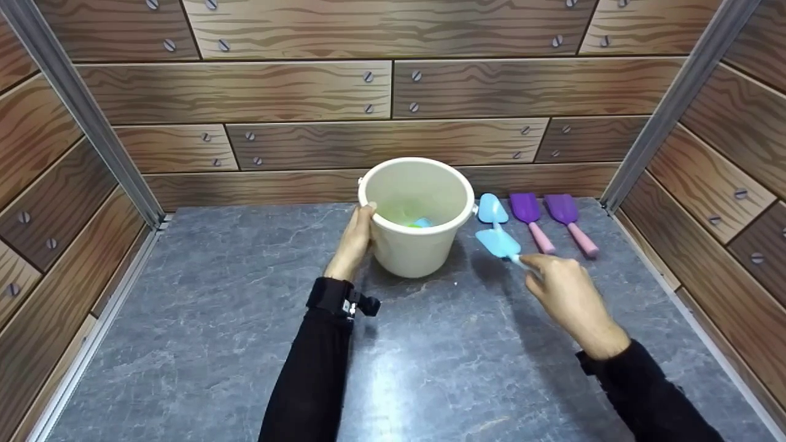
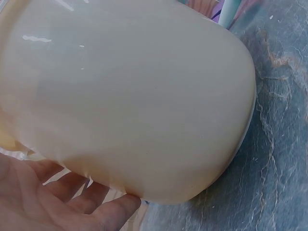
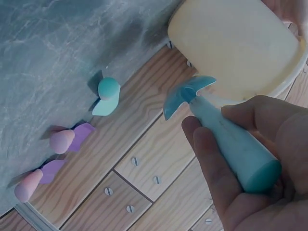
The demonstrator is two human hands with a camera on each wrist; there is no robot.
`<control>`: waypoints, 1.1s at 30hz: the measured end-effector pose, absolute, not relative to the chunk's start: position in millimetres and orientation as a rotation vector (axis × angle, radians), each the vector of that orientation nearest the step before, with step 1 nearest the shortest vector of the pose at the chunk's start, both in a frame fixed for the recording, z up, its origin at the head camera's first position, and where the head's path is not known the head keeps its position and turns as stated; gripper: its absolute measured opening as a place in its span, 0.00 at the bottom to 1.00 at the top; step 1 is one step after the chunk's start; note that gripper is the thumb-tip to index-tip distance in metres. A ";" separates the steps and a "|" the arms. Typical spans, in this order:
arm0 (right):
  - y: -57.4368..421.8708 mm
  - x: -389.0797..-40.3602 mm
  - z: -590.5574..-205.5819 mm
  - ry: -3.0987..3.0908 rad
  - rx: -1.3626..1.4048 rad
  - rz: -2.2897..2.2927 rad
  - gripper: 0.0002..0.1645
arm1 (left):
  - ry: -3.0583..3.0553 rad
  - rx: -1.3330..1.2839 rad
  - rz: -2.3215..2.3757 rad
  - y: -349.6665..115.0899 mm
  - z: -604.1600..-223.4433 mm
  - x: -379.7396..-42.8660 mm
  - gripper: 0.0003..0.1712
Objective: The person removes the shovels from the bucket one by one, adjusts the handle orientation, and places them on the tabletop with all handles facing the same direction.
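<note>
A cream bucket (image 1: pixel 414 253) stands upright on the grey floor near the back wall. At its left side the left hand (image 1: pixel 351 242) holds it, thumb at the rim and fingers (image 2: pixel 89 197) against the outer wall. Between the fingers and thumb of the right hand (image 1: pixel 568 296) is the handle of a light blue toy shovel (image 3: pixel 231 144), raised off the floor right of the bucket. Another light blue toy shovel (image 1: pixel 490 207) lies behind it, its handle partly covered in the head view. Inside the bucket, bits of green and blue (image 1: pixel 421 223) show; their shapes cannot be made out.
Two purple toy shovels (image 1: pixel 524 207) (image 1: pixel 561 209) with pink handles lie side by side, right of the blue ones. Wood-patterned walls (image 1: pixel 307 92) enclose the back and sides, with grey metal strips (image 1: pixel 675 92) at the corners. Marbled grey floor (image 1: pixel 215 319) extends leftward and forward.
</note>
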State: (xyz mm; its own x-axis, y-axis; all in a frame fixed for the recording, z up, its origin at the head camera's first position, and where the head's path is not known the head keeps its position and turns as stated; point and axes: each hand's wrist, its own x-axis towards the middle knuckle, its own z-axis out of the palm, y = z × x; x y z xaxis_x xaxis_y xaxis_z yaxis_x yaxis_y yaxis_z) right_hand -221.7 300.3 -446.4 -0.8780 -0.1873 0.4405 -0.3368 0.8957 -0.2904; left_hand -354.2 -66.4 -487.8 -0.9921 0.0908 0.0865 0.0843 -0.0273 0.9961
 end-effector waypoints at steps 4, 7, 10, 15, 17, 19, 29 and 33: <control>299.7 -221.8 -451.3 -2.676 0.393 0.512 0.20 | 2.197 0.196 2.235 -66.6 -487.5 -354.8 0.48; 299.1 -222.4 -455.2 -2.695 0.400 0.514 0.20 | 2.180 0.192 2.248 -66.6 -487.4 -355.0 0.47; 298.2 -223.3 -458.9 -2.720 0.407 0.512 0.20 | 2.169 0.191 2.253 -66.5 -487.2 -355.0 0.47; 298.5 -226.9 -467.1 -2.735 0.432 0.493 0.19 | 2.162 0.191 2.257 -66.6 -487.3 -355.0 0.47; 298.7 -228.3 -470.1 -2.743 0.442 0.491 0.18 | 2.170 0.186 2.253 -66.7 -487.5 -355.1 0.47; 298.9 -230.1 -473.0 -2.758 0.445 0.486 0.18 | 2.172 0.185 2.252 -66.8 -487.6 -354.8 0.47; 293.7 -238.1 -478.4 -2.793 0.446 0.436 0.11 | 2.166 0.197 2.252 -66.8 -487.5 -353.7 0.47; 290.6 -244.9 -478.3 -2.807 0.444 0.436 0.07 | 2.171 0.191 2.248 -66.7 -487.1 -352.9 0.47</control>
